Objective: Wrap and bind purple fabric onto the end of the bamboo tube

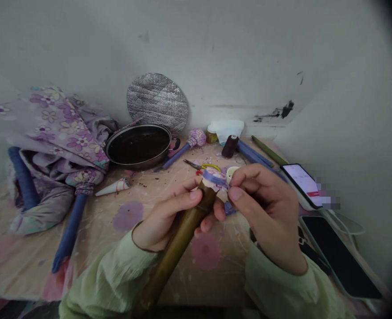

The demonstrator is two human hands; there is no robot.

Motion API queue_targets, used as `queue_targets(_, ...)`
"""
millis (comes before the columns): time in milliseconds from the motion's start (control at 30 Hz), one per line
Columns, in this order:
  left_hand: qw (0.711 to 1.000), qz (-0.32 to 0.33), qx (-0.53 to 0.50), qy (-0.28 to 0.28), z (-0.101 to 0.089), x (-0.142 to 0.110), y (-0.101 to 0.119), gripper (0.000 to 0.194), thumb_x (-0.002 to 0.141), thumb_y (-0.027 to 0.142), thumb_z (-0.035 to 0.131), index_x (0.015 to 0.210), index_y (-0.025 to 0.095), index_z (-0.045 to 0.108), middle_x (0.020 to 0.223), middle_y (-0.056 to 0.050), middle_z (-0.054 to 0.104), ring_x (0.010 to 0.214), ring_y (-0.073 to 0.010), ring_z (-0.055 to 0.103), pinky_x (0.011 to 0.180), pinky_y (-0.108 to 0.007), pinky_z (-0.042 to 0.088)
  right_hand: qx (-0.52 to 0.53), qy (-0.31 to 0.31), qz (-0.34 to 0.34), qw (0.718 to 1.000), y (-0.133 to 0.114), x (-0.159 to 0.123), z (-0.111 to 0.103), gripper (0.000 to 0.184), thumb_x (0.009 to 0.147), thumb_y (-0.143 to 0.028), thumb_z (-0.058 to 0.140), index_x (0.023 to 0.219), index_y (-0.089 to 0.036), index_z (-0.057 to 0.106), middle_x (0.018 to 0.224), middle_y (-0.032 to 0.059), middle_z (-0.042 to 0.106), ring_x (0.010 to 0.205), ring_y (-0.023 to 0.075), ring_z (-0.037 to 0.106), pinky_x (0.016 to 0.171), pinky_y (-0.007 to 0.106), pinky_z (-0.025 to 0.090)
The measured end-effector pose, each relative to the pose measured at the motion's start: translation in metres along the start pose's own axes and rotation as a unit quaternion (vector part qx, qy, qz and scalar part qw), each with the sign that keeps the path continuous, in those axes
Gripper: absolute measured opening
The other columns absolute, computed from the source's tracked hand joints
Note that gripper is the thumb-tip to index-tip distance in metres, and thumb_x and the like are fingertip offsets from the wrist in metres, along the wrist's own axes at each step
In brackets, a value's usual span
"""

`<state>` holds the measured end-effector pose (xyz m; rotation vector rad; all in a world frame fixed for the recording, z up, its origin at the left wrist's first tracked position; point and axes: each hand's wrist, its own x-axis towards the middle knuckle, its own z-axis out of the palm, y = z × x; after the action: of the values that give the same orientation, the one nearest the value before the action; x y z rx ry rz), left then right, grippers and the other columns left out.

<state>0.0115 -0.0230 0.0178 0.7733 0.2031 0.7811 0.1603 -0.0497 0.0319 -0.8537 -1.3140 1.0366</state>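
Observation:
My left hand (172,212) is wrapped round the upper part of a bamboo stick (186,228), which slants from the bottom of the view up toward the middle. Floral cloth (212,172) covers the stick's top end, with a blue-purple strip (216,179) wound about it. Beside that end, my right hand (269,208) pinches the strip between thumb and fingers, close to the cloth. Just behind the wrapped end lie small scissors (212,167) with yellow handles. A small white round container (231,173) shows partly behind my right fingers.
At the back stand a dark pan (139,166) and a silver round mat (158,102). Floral fabric (76,128) and a blue-wrapped stick (71,226) are at left. A dark thread spool (229,146) stands behind my hands. Two phones (302,184) (342,257) lie at right.

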Motion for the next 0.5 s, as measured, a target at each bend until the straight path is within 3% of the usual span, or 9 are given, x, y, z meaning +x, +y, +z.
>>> queue_targets(167, 1.0, 0.0, 0.01, 0.005, -0.0006, 0.0001, -0.0001, 0.021, 0.085, 0.03, 0.053, 0.097, 0.013, 0.058, 0.077, -0.007, 0.065, 0.054, -0.0078, 0.055, 0.044, -0.014, 0.041, -0.003, -0.001, -0.009, 1.0, 0.0, -0.0001, -0.0002, 0.008, 0.084, -0.013, 0.051, 0.079, -0.019, 0.051, 0.056, -0.0029, 0.064, 0.046, 0.0121, 0.063, 0.041, 0.021, 0.047)
queue_targets(500, 1.0, 0.001, 0.022, -0.011, -0.0028, -0.0008, -0.0015, 0.029, 0.092, 0.032, 0.037, 0.096, 0.012, 0.057, 0.076, -0.007, 0.063, 0.05, -0.0071, 0.053, 0.041, -0.013, 0.038, -0.028, -0.005, -0.026, 0.999, 0.0011, -0.0008, -0.0014, 0.01, 0.085, -0.013, 0.051, 0.079, -0.02, 0.052, 0.054, -0.0042, 0.062, 0.045, 0.0084, 0.057, 0.041, 0.019, 0.041)
